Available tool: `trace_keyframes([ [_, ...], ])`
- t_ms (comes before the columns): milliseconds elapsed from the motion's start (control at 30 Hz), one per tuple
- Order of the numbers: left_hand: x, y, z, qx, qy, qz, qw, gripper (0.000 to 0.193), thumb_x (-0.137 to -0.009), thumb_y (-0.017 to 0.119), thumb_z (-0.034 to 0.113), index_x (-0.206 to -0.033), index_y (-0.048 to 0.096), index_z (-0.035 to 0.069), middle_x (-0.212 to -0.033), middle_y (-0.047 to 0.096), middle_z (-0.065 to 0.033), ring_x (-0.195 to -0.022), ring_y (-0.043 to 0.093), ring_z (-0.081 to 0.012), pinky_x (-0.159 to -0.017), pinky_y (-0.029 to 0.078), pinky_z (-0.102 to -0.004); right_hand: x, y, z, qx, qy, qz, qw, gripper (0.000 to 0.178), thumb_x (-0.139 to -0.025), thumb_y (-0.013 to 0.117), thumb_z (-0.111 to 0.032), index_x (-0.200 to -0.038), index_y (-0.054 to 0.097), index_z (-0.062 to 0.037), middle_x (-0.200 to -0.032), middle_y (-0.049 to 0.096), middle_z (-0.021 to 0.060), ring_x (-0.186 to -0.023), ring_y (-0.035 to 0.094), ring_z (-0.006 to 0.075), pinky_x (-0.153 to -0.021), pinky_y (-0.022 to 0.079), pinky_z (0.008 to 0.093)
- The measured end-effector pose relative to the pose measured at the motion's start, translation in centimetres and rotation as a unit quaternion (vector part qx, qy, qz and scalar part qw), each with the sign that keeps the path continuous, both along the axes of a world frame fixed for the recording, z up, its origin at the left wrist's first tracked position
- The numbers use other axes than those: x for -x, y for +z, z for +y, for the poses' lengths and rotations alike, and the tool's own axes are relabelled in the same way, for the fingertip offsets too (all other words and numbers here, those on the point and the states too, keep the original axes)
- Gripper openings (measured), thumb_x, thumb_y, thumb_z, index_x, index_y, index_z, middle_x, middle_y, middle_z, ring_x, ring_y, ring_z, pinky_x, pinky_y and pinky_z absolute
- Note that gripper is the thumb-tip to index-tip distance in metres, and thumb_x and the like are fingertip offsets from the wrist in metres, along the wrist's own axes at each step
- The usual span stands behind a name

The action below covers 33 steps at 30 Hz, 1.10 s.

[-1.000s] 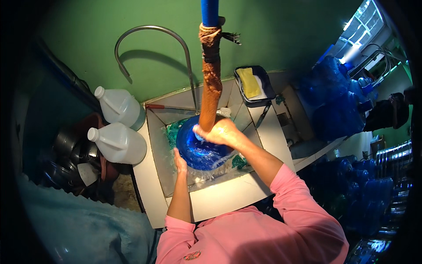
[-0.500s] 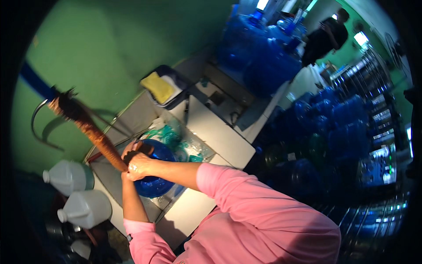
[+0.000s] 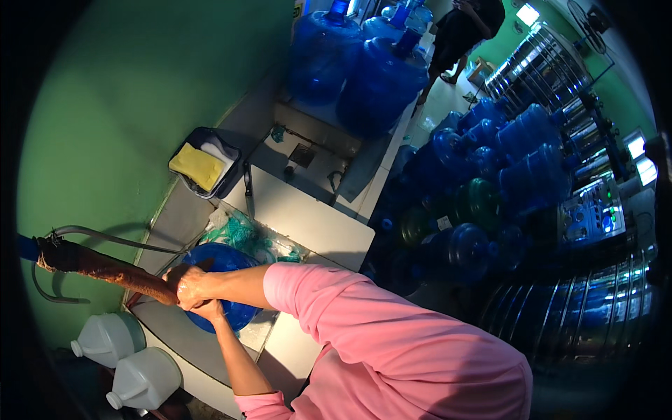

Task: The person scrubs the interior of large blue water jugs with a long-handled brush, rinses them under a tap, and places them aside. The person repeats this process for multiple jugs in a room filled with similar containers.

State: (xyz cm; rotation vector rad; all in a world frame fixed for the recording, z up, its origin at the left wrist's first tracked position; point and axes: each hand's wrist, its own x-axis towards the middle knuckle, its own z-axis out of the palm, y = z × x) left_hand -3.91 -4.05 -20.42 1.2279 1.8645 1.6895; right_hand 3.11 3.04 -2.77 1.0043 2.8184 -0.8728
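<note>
A long blue pole [image 3: 28, 247] slants in from the left edge. Its end is covered in a wet-looking, rusty-brown, rag-like sleeve [image 3: 112, 271]. Fingers curled, my right hand [image 3: 189, 285] is closed round the sleeve's end. Beneath and behind it, my left hand [image 3: 208, 308] is closed at the same end; its fingers are mostly hidden. A flap of brown stuff shows just beyond my hands, its shape hard to make out. Both hands are over a round blue basin [image 3: 243, 318] standing in a tiled recess.
Crumpled green and clear plastic [image 3: 241, 229] lies behind the basin. A dark tub holds a yellow sponge [image 3: 196, 166]; a knife [image 3: 248, 189] rests beside it. White jugs [image 3: 147, 378] stand at lower left. Several large blue water bottles [image 3: 381, 84] are farther back, near a person [image 3: 462, 35].
My view has turned, so the scene sits farther left and lower. The pole now lies flatter. My hands stay closed at its brown end, and the right covers more of the left.
</note>
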Motion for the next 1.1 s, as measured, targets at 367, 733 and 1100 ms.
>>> trace_keyframes([
  [367, -3.7, 12.7, 0.2, -0.033, 0.000, 0.025, 0.999, 0.053, -0.072, 0.087, 0.019, -0.115, 0.062, 0.001, -0.106, 0.066, -0.0079, -0.095, 0.064, -0.0197, -0.088, 0.052, -0.0312, -12.7, 4.7, 0.2, -0.063, -0.080, 0.244, 0.964, 0.043, -0.069, 0.071, -0.044, -0.077, 0.069, -0.0020, -0.077, 0.068, 0.0214, -0.073, 0.067, 0.0388, -0.065, 0.053, 0.0472],
  [733, -6.4, 15.1, 0.8, -0.061, 0.046, 0.037, 0.996, 0.047, -0.069, 0.088, 0.022, -0.101, 0.062, 0.001, -0.088, 0.069, -0.0094, -0.080, 0.064, -0.0180, -0.078, 0.053, -0.0328, -7.3, 5.8, 3.0, 0.180, -0.199, 0.613, 0.743, 0.018, -0.076, 0.056, -0.002, -0.091, 0.066, 0.0010, -0.083, 0.071, 0.0081, -0.075, 0.066, 0.0175, -0.071, 0.052, 0.0327],
  [1100, -4.2, 12.5, -2.4, -0.016, -0.153, -0.025, 0.988, 0.070, -0.081, 0.071, 0.022, -0.140, 0.040, -0.001, -0.132, 0.056, -0.0177, -0.119, 0.057, -0.0270, -0.104, 0.044, -0.0370, -6.0, 4.6, -1.8, 0.136, -0.098, 0.310, 0.936, 0.048, -0.085, 0.067, -0.039, -0.115, 0.065, -0.0023, -0.110, 0.066, 0.0214, -0.106, 0.058, 0.0341, -0.094, 0.042, 0.0450],
])
